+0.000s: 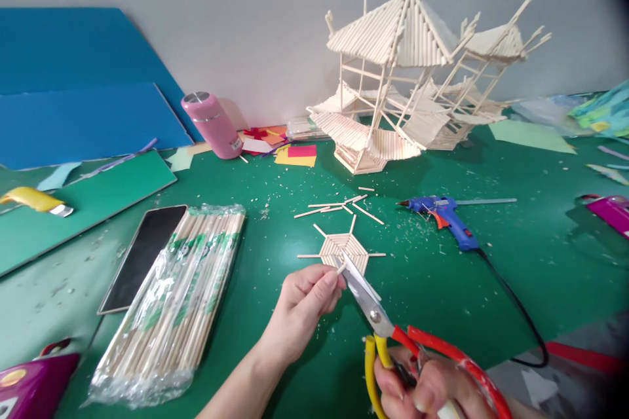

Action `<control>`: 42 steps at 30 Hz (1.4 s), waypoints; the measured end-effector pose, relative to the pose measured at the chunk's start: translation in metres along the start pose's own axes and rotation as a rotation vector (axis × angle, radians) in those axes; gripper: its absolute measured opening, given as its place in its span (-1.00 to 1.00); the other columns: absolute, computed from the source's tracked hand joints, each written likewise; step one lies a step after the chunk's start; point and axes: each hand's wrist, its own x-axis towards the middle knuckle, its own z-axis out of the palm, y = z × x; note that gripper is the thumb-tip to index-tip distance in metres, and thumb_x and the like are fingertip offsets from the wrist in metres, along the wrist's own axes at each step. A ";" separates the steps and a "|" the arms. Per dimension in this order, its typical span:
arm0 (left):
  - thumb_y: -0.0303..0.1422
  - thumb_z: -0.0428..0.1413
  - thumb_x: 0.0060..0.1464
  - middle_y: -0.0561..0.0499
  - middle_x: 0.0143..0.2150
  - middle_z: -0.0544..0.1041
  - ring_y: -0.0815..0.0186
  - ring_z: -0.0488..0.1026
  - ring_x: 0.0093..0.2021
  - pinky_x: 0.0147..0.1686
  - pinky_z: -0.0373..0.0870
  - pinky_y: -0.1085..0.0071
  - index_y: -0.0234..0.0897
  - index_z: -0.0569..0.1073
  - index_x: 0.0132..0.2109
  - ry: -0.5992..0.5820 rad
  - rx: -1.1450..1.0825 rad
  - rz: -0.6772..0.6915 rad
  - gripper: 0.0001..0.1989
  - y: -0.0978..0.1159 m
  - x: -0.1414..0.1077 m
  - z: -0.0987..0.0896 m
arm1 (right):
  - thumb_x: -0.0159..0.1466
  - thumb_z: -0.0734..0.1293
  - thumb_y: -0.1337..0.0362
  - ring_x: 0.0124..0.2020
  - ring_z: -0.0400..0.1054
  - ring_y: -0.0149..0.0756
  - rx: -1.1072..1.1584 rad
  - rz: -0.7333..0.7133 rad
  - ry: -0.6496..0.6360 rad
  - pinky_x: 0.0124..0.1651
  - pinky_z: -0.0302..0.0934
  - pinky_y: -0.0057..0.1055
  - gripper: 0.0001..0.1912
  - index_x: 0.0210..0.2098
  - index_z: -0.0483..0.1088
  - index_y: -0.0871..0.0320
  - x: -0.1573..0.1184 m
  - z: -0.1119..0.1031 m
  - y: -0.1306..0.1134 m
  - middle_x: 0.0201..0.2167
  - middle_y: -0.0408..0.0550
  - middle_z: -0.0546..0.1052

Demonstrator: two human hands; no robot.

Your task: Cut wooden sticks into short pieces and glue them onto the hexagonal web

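Observation:
My left hand (309, 298) pinches a short thin wooden stick (341, 269) between thumb and fingertips. In my right hand (427, 383) is a pair of scissors (371, 309) with red and yellow handles. Their slightly parted blades point up and left, with the tips at the stick. Just beyond, a web-shaped piece of wooden sticks (330, 247) lies flat on the green table, its spokes sticking out past the rim. The blades and my left fingers cover its near part. Several loose sticks (327, 207) lie behind it.
A blue glue gun (449, 213) lies to the right, its cord trailing toward me. At left, a plastic pack of sticks (181, 301) overlaps a phone (145, 258). Behind stand a stick-built pavilion model (393, 46) and a pink flask (213, 124).

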 end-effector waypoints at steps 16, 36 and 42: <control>-0.30 -0.01 0.13 0.22 -0.72 0.02 0.51 -0.07 -0.65 -0.55 -0.14 0.44 -0.39 0.42 -0.34 -0.152 -0.203 -0.090 -0.77 -0.004 0.003 -0.001 | 0.01 0.33 0.03 -0.73 -0.01 -0.58 -0.558 -0.151 0.642 -0.72 -0.07 -0.63 -0.67 -0.40 0.17 0.08 -0.038 -0.012 -0.035 -0.66 -0.34 0.12; -0.29 0.09 0.04 0.15 -0.67 0.19 0.49 0.11 -0.61 -0.55 -0.03 0.49 -0.37 0.41 -0.38 -0.055 -0.183 -0.102 -0.81 -0.002 0.005 0.000 | 0.10 0.23 -0.05 -0.19 0.38 -0.08 -2.064 -0.315 1.370 -0.27 0.31 -0.26 -0.49 -0.08 0.16 0.13 -0.072 -0.029 -0.064 -0.19 0.07 0.43; -0.28 0.08 0.05 0.04 -0.53 0.38 0.42 0.27 -0.50 -0.44 0.14 0.47 -0.36 0.42 -0.39 -0.009 -0.023 -0.065 -0.80 -0.001 0.004 0.000 | 0.06 0.28 -0.01 -0.17 0.36 -0.02 -2.026 -0.341 1.339 -0.26 0.29 -0.23 -0.48 -0.09 0.19 0.17 -0.064 -0.019 -0.074 -0.19 0.11 0.43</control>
